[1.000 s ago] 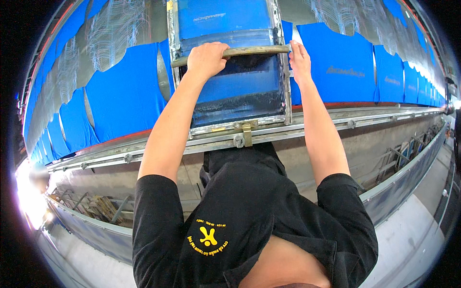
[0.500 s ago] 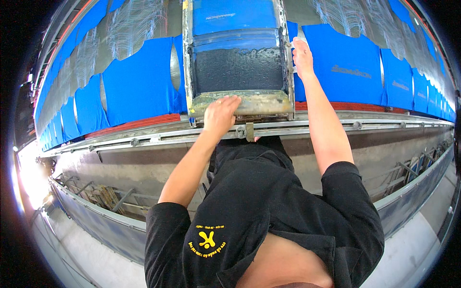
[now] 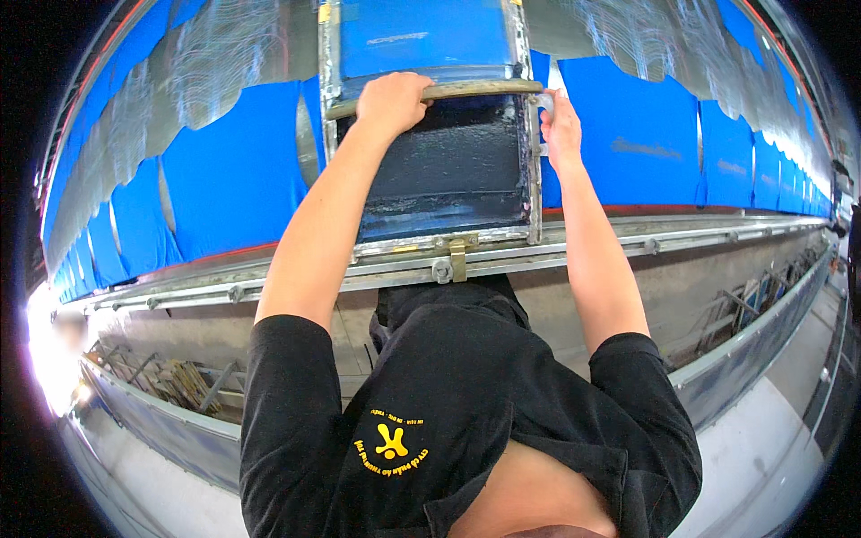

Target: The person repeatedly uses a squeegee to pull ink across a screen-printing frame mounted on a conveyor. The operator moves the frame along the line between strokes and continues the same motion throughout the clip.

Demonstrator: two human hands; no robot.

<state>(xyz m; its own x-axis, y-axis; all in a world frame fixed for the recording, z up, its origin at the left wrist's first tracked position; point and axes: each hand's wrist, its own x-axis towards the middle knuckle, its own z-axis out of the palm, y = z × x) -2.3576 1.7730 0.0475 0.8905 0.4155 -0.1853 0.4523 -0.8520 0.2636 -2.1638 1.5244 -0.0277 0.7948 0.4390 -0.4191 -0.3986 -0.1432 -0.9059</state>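
Note:
My left hand point(image 3: 392, 100) is closed round a long squeegee point(image 3: 489, 88) that lies crosswise over a screen-printing frame point(image 3: 535, 202). Black ink point(image 3: 439, 170) coats the mesh on my side of the squeegee. Beyond it, blue fabric with a small dark print shows through the mesh. At the frame's right edge, my right hand point(image 3: 563, 130) is closed on a light-coloured side grip of the frame. Its fingertips are partly hidden. A brass-coloured bracket point(image 3: 458, 260) joins the frame's near end to the metal rail point(image 3: 592, 244).
Blue cut fabric pieces point(image 3: 229, 170) lie in a row along the long table, some printed. The grey table surface point(image 3: 229, 54) beyond carries faint line marks. Behind the rail, a lower rack point(image 3: 179, 372) holds several frames. A long grey panel point(image 3: 170, 417) runs below.
My left hand has pushed the squeegee away from me, from the frame's near end toward its far part. My right hand stays at the frame's right edge. The view has shifted slightly.

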